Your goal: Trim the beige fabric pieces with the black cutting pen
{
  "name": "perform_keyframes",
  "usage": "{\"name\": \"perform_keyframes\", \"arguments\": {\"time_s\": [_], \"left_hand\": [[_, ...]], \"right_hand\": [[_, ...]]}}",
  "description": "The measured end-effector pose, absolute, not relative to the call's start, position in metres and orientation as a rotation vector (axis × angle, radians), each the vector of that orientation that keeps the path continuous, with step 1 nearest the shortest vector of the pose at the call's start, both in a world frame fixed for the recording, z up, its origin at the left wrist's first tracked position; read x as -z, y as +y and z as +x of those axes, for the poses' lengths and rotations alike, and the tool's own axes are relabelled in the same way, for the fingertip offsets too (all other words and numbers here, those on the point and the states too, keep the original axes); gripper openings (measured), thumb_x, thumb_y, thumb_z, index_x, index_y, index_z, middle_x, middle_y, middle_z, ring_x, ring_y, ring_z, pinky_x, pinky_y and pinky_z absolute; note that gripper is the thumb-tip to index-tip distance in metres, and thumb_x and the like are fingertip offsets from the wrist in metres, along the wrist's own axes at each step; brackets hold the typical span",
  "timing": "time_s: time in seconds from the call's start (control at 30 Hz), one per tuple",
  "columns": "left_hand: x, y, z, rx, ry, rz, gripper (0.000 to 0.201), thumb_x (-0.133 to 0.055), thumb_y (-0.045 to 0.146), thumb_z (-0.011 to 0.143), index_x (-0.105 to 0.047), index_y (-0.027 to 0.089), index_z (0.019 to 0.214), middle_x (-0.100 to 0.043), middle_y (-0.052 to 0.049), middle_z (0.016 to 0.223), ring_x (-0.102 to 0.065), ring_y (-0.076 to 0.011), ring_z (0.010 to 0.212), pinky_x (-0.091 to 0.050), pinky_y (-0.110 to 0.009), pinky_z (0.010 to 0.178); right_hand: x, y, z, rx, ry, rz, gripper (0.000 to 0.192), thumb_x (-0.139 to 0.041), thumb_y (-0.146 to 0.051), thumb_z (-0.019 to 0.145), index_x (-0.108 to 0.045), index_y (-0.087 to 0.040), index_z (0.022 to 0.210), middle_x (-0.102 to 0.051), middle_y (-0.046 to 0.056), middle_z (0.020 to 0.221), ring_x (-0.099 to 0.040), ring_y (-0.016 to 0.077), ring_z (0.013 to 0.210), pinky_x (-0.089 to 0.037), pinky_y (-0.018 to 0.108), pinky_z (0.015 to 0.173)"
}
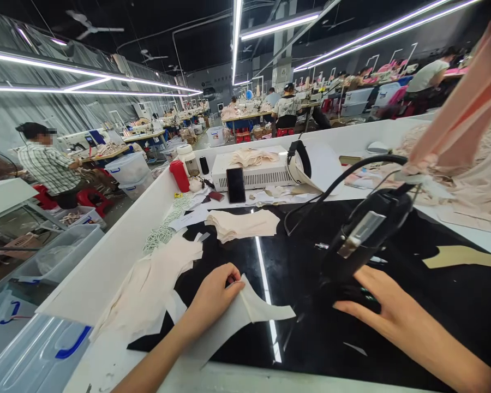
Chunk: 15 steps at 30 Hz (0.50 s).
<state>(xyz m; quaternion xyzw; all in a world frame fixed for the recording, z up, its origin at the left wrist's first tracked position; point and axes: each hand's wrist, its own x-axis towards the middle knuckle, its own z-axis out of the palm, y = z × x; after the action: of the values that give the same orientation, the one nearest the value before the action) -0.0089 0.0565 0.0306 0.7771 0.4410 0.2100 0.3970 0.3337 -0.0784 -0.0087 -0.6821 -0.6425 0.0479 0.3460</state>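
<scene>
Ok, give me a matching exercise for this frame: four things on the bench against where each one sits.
Things:
1. cloth piece
2. black tool
3. phone
4. red bottle

Places:
A. leaning on the white box
B. under the left hand's fingertips
C. by the bench's left wall
D. at the right hand, cable trailing back

Pairs: 1-B, 2-D, 3-A, 4-C

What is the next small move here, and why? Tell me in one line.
Probably bring the black handheld tool left onto the folded cream fabric piece: the left hand pins its fold on the black work surface, while the right hand rests at the tool's base, apart from the fabric.
</scene>
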Motion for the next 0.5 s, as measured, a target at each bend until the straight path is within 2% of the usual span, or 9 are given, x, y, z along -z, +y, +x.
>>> {"name": "perform_keyframes", "arguments": {"time_s": [0.1, 0.23, 0.37, 0.5], "left_hand": [[-0.030, 0.058, -0.010, -0.514, 1.047, 1.768, 0.015, -0.070, 0.031, 0.084, -0.062, 0.019, 0.088, -0.061, 0.001, 0.083, -0.055, -0.0164, 0.080, -0.041, -0.028, 0.073], [-0.030, 0.059, -0.009, -0.463, 0.952, 1.531, 0.033, -0.077, 0.042, 0.079, -0.067, 0.016, 0.096, -0.064, -0.002, 0.089, -0.059, -0.0155, 0.081, -0.044, -0.026, 0.075], [-0.034, 0.054, -0.006, -0.439, 0.938, 1.397, 0.044, -0.080, 0.054, 0.079, -0.068, 0.015, 0.093, -0.065, -0.002, 0.084, -0.057, -0.0122, 0.072, -0.041, -0.023, 0.070], [-0.040, 0.047, -0.004, -0.475, 0.952, 1.238, 0.049, -0.088, 0.059, 0.072, -0.070, 0.016, 0.087, -0.062, 0.001, 0.076, -0.051, -0.0097, 0.065, -0.036, -0.021, 0.062]], "right_hand": [[0.036, -0.100, 0.374, 0.050, -1.821, -1.857, 0.070, -0.057, -0.077, 0.086, -0.070, -0.026, 0.132, -0.073, 0.013, 0.129, -0.068, 0.0415, 0.118, -0.055, 0.060, 0.103], [0.057, -0.114, 0.396, 0.129, -1.890, -1.945, 0.064, -0.043, -0.071, 0.097, -0.076, -0.023, 0.125, -0.075, 0.018, 0.124, -0.071, 0.0395, 0.111, -0.057, 0.052, 0.098], [0.059, -0.110, 0.393, 0.121, -1.824, -1.914, 0.071, -0.037, -0.078, 0.094, -0.081, -0.023, 0.106, -0.077, 0.016, 0.107, -0.074, 0.0362, 0.091, -0.059, 0.050, 0.084], [0.053, -0.111, 0.379, -0.028, -1.669, -1.897, 0.065, -0.041, -0.082, 0.090, -0.077, -0.027, 0.085, -0.076, 0.013, 0.093, -0.073, 0.0314, 0.081, -0.057, 0.046, 0.076]]}}
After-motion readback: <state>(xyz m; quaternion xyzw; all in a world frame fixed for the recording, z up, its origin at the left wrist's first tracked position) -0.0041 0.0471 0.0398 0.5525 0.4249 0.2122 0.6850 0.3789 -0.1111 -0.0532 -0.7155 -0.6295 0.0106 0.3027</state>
